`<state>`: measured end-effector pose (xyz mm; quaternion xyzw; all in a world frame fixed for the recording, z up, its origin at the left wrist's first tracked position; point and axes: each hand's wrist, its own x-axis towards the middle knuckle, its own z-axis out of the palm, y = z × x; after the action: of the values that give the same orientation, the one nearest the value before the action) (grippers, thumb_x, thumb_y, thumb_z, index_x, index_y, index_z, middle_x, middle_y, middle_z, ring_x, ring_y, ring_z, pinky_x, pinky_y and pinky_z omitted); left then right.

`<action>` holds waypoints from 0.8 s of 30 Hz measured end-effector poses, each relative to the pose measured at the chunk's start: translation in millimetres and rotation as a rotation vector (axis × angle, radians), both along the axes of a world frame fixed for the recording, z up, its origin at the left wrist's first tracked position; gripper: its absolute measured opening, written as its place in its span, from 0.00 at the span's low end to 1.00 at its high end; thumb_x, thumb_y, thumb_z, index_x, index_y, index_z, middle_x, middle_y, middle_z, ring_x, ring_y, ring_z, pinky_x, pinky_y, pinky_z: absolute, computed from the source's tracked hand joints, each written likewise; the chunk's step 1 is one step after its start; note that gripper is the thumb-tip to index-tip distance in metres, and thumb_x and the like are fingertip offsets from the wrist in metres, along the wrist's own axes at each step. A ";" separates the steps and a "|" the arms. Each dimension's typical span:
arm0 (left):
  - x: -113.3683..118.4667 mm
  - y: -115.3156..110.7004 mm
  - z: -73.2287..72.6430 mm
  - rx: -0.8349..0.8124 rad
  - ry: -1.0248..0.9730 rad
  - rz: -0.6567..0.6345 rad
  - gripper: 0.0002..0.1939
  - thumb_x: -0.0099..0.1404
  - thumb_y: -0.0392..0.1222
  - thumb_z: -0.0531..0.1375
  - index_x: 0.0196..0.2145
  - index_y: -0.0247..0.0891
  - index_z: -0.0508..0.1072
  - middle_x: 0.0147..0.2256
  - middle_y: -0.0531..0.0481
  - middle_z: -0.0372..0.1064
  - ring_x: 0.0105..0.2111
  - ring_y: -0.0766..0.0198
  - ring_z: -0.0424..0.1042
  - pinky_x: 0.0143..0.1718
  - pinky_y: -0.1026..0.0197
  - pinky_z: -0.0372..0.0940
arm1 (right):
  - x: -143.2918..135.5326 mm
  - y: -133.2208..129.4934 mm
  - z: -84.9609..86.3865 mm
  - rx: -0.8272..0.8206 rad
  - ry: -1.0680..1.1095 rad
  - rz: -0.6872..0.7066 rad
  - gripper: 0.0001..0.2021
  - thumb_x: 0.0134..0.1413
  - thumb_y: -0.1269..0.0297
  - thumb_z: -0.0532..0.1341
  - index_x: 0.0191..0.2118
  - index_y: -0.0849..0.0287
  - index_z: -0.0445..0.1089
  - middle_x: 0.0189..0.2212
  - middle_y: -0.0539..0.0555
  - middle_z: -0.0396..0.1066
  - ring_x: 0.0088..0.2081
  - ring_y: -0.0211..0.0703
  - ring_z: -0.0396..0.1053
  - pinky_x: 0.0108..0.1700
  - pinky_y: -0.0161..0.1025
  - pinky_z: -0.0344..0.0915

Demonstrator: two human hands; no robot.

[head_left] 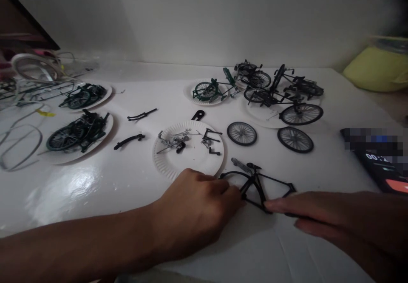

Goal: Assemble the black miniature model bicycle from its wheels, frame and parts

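On the table in front of me lies the black frame of a miniature bicycle point(262, 191), with a small saddle point(254, 165) and a grey rack-like piece attached. My left hand point(197, 208) is closed over the rear end of the frame, its fingertips hidden. My right hand point(347, 219) reaches in from the right, fingers pinched together at the frame's lower corner. A thin dark thing shows between those fingers, too shadowed to name. Just beyond are two loose spoked wheels, one nearer the left point(241, 134) and a right one point(295, 139).
A paper plate point(191, 164) holds small metal parts. Left of it lie a black fork point(142, 114) and a curved mudguard piece point(129, 140). Other miniature bicycles point(207, 91) stand or lie on plates behind and at left. A phone point(376, 159) rests at right; cables point(22, 134) tangle at left.
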<state>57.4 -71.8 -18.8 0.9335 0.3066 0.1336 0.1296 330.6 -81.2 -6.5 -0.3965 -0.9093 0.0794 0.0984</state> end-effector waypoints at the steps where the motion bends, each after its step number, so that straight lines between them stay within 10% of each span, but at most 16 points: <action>1: 0.1 -0.2 0.0 0.002 -0.003 0.001 0.07 0.67 0.30 0.53 0.34 0.36 0.69 0.26 0.55 0.65 0.21 0.66 0.60 0.22 0.61 0.53 | 0.0 0.3 1.5 0.029 -0.038 -0.026 0.15 0.65 0.55 0.50 0.50 0.29 0.70 0.34 0.34 0.80 0.28 0.43 0.79 0.23 0.36 0.74; 11: 1.5 -2.2 -0.1 -0.035 -0.036 0.046 0.10 0.72 0.36 0.52 0.36 0.36 0.72 0.26 0.54 0.68 0.24 0.65 0.66 0.25 0.62 0.57 | -27.0 -14.0 17.8 0.076 0.011 -0.039 0.15 0.68 0.57 0.49 0.38 0.49 0.72 0.28 0.44 0.78 0.26 0.38 0.76 0.28 0.35 0.70; 16: 3.3 -0.4 -1.4 -0.116 -0.137 0.115 0.11 0.72 0.40 0.54 0.36 0.37 0.75 0.28 0.52 0.72 0.28 0.65 0.71 0.30 0.63 0.63 | -27.8 -15.0 16.0 0.028 0.108 -0.037 0.14 0.66 0.58 0.52 0.54 0.45 0.68 0.44 0.44 0.78 0.42 0.40 0.78 0.42 0.35 0.74; 24: 1.2 1.6 0.7 -0.170 -0.169 0.126 0.09 0.72 0.41 0.55 0.38 0.38 0.75 0.28 0.53 0.72 0.26 0.66 0.72 0.28 0.64 0.64 | -20.2 -20.1 12.8 -0.054 0.071 -0.199 0.17 0.63 0.58 0.55 0.55 0.35 0.68 0.42 0.39 0.79 0.37 0.43 0.79 0.38 0.38 0.77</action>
<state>58.6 -70.2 -18.0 0.8834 0.3628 0.1931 0.2251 310.4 -101.3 6.3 -0.4844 -0.8588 0.1075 0.1272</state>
